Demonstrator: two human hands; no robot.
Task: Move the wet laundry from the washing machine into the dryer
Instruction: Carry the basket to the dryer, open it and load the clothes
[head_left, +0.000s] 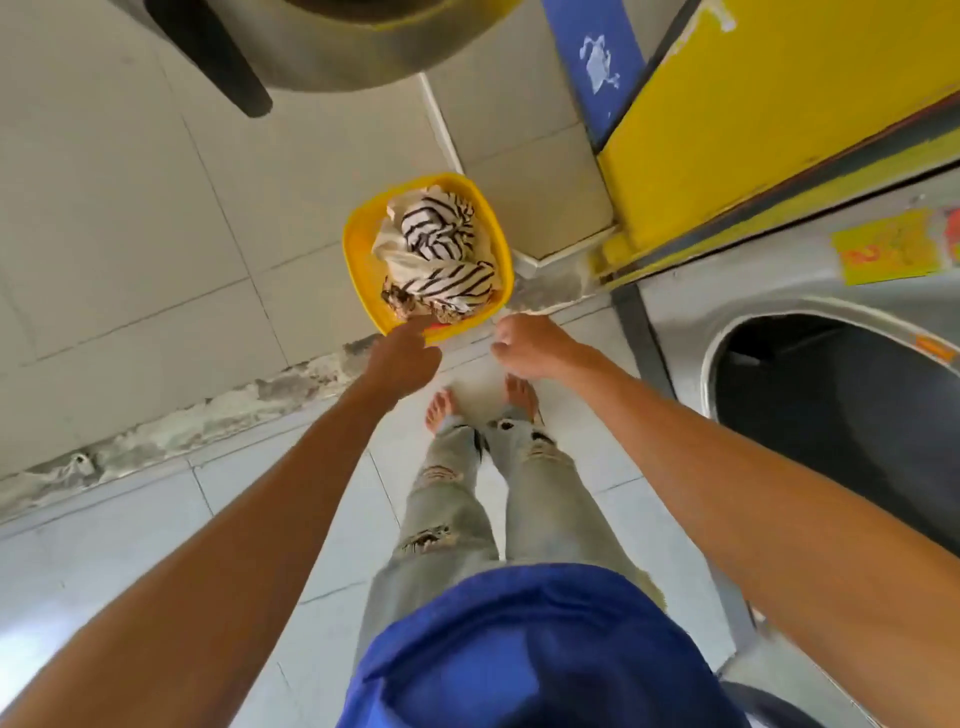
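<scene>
Both hands reached down at the laundry basket on the floor, left hand closest.

The rounded-square yellow plastic basket (363, 260) sat on the tiled floor (130, 208) just ahead of both hands, heaped with crumpled black-and-white striped and cream wet laundry (441, 254). The left hand (402, 356) was at the near rim, seemingly touching it, fingers curled, but whether it actually gripped the rim couldn't be told. The right hand (527, 345) hung just beside the basket's near right corner, apart from it, fingers loosely curled, holding nothing. The basket's longer axis ran away from the hands. The open round port of the steel front-loading machine (831, 395) lay off to the right hand's side, so the load probably had to swing rightward; whether it was washer or dryer was unclear.
</scene>
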